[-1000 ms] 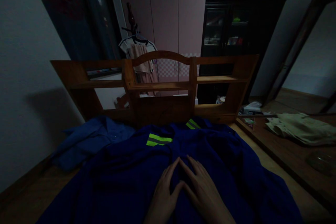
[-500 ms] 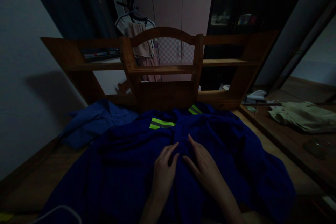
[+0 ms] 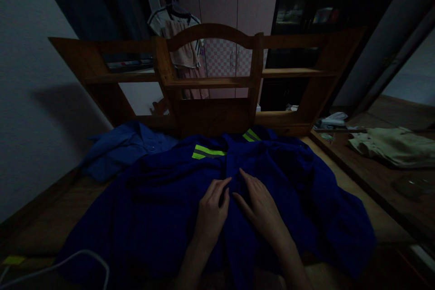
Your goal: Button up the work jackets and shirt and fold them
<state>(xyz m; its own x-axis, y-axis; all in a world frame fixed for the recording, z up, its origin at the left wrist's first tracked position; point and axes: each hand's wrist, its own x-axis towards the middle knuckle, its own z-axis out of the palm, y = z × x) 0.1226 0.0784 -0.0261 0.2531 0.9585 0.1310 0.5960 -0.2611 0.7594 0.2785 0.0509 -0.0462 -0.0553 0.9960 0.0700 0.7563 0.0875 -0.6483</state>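
Note:
A dark blue work jacket [image 3: 163, 208] with yellow-green and grey reflective strips lies spread out, its front placket running down the middle. On the left side of the placket, my left hand [image 3: 213, 206] rests at the cloth, thumb and forefinger apart with a gap between them. Just across from it, my right hand [image 3: 260, 204] lies on the other side of the placket, forefinger stretched forward and thumb spread away. The fingertips of both hands point toward the placket without visibly gripping it. In the dim light, any fasteners there cannot be made out.
A lighter blue crumpled garment [image 3: 125, 147] lies behind the jacket at left. A wooden shelf unit [image 3: 210, 82] rises at the back of the wooden surface. At right is a folded pale cloth [image 3: 394, 145]. A white cable [image 3: 78, 252] curves at lower left.
The hands keep nearly the same pose, with the right hand slightly nearer the left. The view has tilted a little, so the shelf and jacket collar appear higher.

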